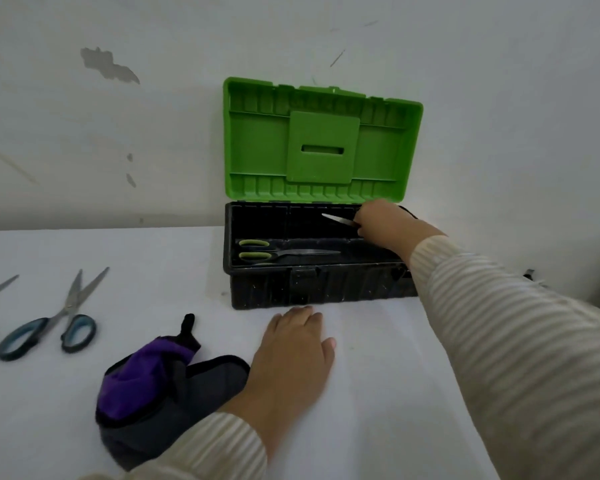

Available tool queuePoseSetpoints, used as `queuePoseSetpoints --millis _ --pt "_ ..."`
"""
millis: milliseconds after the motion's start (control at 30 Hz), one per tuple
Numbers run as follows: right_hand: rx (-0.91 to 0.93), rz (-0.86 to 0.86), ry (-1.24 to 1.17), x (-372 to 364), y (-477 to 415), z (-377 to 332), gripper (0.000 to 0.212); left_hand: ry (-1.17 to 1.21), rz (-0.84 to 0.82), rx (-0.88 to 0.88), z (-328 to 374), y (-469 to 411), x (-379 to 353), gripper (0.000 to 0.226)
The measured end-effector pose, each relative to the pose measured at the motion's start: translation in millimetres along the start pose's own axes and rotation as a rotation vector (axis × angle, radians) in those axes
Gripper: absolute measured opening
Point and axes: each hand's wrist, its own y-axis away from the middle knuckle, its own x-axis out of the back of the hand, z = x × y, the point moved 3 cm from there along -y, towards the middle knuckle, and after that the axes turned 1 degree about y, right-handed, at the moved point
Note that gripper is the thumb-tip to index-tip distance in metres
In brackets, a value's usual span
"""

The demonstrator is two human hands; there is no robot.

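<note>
From the head camera, the open toolbox [312,285] sits a little right of centre in the frame. Its black body stands on the white worktop [378,375], and its green lid [323,143] is tipped back against the wall.

The right hand [378,223] comes in from the right edge in a striped sleeve and is down inside the box at its upper right corner. Its fingers are curled round the near end of a steel blade [338,220]. The pointed tip sticks out to the left of the knuckles, over the rear part of the tray. The hand hides whatever handle the blade has, so I cannot tell what sort of tool it is.

Below that, along the front part of the tray, lie green-handled scissors [284,252], handles left and closed blades pointing right, apart from the hand.

The left hand [291,355] lies palm down on the worktop just in front of the box's front wall. Its fingers are straight and close together, holding nothing.

To its left a purple and grey pouch [153,382] lies beside the wrist. Further left are blue-handled scissors [59,320], blades parted.
</note>
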Motion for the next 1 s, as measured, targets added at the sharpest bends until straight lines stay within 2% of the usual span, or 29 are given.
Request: queuePoseSetpoints --millis 267,367,467,533,600,700,800,900,1000 --pt "-0.082 -0.191 -0.056 -48 -32 13 0.025 -0.012 0.039 0.0 -1 -3 -2 0.05" --pt "-0.108 -0.233 -0.104 -50 -29 14 0.021 -0.011 0.05 -0.001 -2 -2 -2 0.051" --pt "-0.096 -0.125 -0.116 -35 -20 14 0.015 -0.021 0.02 0.009 -1 -1 -1 0.054" --pt "-0.095 0.005 -0.161 -15 -8 8 0.025 -0.002 -0.007 0.015 0 -1 1 0.054" --pt "-0.126 0.147 -0.359 10 12 -10 0.03 0.098 -0.009 0.021 2 0 6 0.048" --pt "-0.141 0.325 -0.787 40 48 -50 0.024 0.596 0.152 0.174 -2 11 30 0.035" --pt "-0.144 0.318 -1.111 51 81 -96 0.019 0.989 0.423 0.34 -15 32 68 0.04" --pt "-0.095 0.159 -1.28 51 109 -150 0.018 0.973 0.622 0.353 -43 58 115 0.039" --pt "0.003 -0.054 -1.285 41 129 -208 0.022 0.75 0.657 0.394 -94 79 150 0.034"
